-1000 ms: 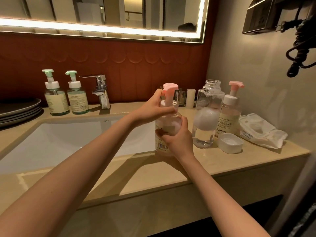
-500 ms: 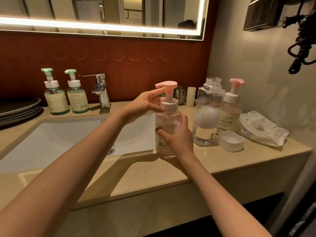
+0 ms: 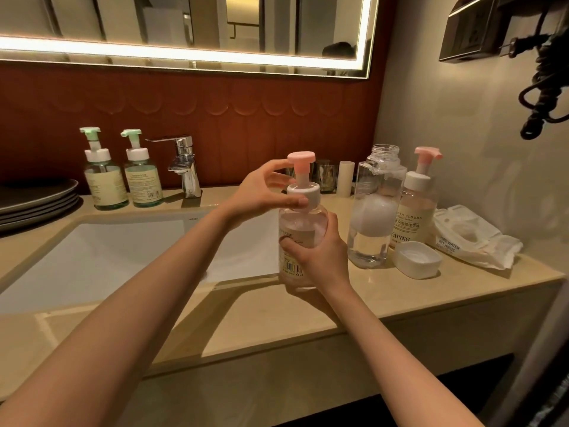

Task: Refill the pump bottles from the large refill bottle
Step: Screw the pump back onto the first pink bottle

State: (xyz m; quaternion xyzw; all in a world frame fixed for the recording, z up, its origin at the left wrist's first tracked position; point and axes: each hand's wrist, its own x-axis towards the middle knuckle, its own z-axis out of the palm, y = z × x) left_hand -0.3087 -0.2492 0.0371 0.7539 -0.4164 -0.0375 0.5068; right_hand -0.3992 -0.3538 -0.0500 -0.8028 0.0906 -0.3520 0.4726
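A clear pump bottle (image 3: 300, 224) with a pink pump head stands at the counter's sink edge. My right hand (image 3: 320, 257) grips its body from the right. My left hand (image 3: 264, 189) pinches its white collar, thumb on the front and fingers behind the pump stem. To the right, the large clear refill bottle (image 3: 374, 208) stands uncapped and partly filled. Its white cap (image 3: 417, 261) lies on the counter in front. A second pink pump bottle (image 3: 417, 204) stands behind the cap. Two green pump bottles (image 3: 123, 174) stand at the back left.
A white sink basin (image 3: 123, 257) is sunk into the beige counter (image 3: 277, 322), with a chrome faucet (image 3: 184, 164) behind it. Dark plates (image 3: 34, 198) are stacked far left. A wet wipes pack (image 3: 474, 238) lies at the right, by the wall. A hair dryer cord (image 3: 545, 87) hangs above.
My left hand has shifted from wrapping the pump collar to pinching it with thumb in front, and the pink pump head has turned. My right hand still holds the bottle body.
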